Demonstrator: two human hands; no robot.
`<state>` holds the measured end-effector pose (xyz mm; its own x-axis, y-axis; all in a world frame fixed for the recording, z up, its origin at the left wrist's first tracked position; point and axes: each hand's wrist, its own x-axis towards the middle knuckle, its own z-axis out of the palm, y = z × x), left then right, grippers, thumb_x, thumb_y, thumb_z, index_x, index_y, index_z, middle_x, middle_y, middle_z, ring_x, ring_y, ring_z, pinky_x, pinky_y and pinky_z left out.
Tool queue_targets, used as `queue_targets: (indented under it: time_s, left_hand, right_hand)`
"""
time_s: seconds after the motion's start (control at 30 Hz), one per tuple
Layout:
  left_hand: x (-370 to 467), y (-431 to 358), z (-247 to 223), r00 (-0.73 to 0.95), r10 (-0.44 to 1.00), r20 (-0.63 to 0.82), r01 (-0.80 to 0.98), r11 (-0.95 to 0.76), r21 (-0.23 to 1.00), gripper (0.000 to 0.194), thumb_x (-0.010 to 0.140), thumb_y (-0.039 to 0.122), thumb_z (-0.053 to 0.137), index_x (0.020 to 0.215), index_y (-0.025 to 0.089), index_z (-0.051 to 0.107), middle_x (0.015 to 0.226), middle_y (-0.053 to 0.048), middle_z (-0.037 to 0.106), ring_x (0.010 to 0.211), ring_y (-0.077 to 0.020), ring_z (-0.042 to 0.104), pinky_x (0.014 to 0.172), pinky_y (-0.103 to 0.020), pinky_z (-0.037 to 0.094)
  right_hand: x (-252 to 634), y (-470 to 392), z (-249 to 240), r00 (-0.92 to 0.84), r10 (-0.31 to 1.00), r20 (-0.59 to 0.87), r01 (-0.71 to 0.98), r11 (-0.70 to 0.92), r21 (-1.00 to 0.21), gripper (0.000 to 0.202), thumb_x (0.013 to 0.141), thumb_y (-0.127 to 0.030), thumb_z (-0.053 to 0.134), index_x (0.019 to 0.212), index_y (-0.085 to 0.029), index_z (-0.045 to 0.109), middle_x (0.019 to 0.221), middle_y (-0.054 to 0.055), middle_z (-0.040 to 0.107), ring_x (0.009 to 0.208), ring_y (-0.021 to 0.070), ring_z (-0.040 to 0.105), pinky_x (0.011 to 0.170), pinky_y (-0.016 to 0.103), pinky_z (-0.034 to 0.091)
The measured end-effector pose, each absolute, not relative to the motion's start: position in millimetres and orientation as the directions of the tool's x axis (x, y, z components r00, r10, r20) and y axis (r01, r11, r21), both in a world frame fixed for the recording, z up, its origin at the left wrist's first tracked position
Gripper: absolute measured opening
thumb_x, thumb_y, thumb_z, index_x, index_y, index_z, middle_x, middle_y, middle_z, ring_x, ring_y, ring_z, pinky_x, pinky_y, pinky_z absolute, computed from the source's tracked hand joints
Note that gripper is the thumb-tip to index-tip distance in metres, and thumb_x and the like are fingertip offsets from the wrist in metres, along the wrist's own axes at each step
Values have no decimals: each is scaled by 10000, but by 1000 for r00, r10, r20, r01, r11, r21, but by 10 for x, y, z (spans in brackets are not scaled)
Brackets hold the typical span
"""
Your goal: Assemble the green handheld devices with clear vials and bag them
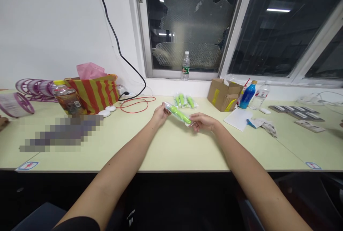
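Note:
A bright green item in a clear plastic bag (178,113) is stretched between my two hands, a little above the pale table (177,152). My left hand (160,113) grips the bag's upper left end, fingers closed on it. At the lower right end, my right hand (201,122) pinches the bag's other edge. The bag lies tilted, its left end farther from me. Just behind it, several similar green items in clear bags (184,101) rest on the table near the wall.
Left of my hands are a red-yellow striped bag (96,93), a yellow-capped bottle (68,98), purple spools (40,88) and a red cable (134,107). To the right are a cardboard box (223,97), white paper (238,119), a blue bottle (248,95) and a glove (264,125).

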<state>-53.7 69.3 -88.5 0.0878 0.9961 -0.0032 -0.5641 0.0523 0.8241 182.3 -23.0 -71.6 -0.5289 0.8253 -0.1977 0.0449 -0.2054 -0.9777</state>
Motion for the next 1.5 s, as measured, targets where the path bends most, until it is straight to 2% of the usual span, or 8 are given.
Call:
queue_targets:
  time_s: [0.13,0.23,0.4,0.9,1.03,1.17,1.33,1.5]
  left_hand:
    - [-592,715,-912,192,981,14,-482,82,872,235,881,360,614,774,170,525,671,-9,554,595,-131,590,597,-281,514]
    - [-572,692,-948,243,969,52,-320,29,947,166,839,318,638,862,176,554,739,-22,597,628,-138,621,603,-288,518]
    - [-435,662,-1025,251,966,65,-78,-47,996,124,749,230,673,740,151,577,641,-30,586,536,-133,573,543,-285,491]
    - [-291,722,-1228,158,979,132,182,-160,970,94,743,255,627,698,184,584,615,-15,605,513,-124,536,529,-251,411]
    - [-283,730,-1243,163,973,163,250,-201,947,104,764,269,609,697,194,583,624,-16,619,532,-137,550,557,-260,408]
    - [-272,687,-1215,147,963,227,337,-265,904,107,785,261,598,694,206,588,685,-32,634,631,-169,567,640,-289,421]
    - [-233,656,-1185,194,894,405,619,-431,656,72,804,189,566,746,200,607,852,-103,637,938,-259,572,865,-366,432]
    - [-240,669,-1213,310,869,386,705,-483,520,145,789,123,539,872,160,651,1047,-149,618,1074,-290,543,980,-412,398]
  right_hand:
    - [1883,-163,-786,-362,929,-79,-121,-131,-984,220,766,-287,729,840,-165,562,657,42,664,405,94,504,353,201,359]
    - [1900,-129,-812,-262,965,11,-189,-40,-981,249,739,-302,751,841,-176,561,604,10,613,448,102,508,397,209,376]
    - [1944,55,-775,-45,991,126,-201,115,-973,242,738,-318,726,885,-188,584,640,2,595,515,115,529,442,224,396]
    - [1877,1242,-594,276,961,32,283,-50,-958,140,874,-258,617,807,-177,525,664,51,597,599,161,603,542,281,480]
    - [1820,1202,-590,363,922,137,523,-80,-848,244,877,-385,620,888,-144,579,895,172,636,914,289,644,735,376,493]
    - [1831,877,-717,361,880,309,729,-60,-682,319,916,-419,535,1014,-125,609,1240,261,537,1212,374,480,955,446,380]
    - [1926,359,-1037,151,929,337,882,27,-471,193,910,-260,500,899,-148,656,1061,202,630,1098,316,525,953,392,362]
    - [1968,186,-1191,90,941,325,912,53,-406,153,852,-176,542,912,-137,677,1090,190,614,1155,306,478,996,366,340]
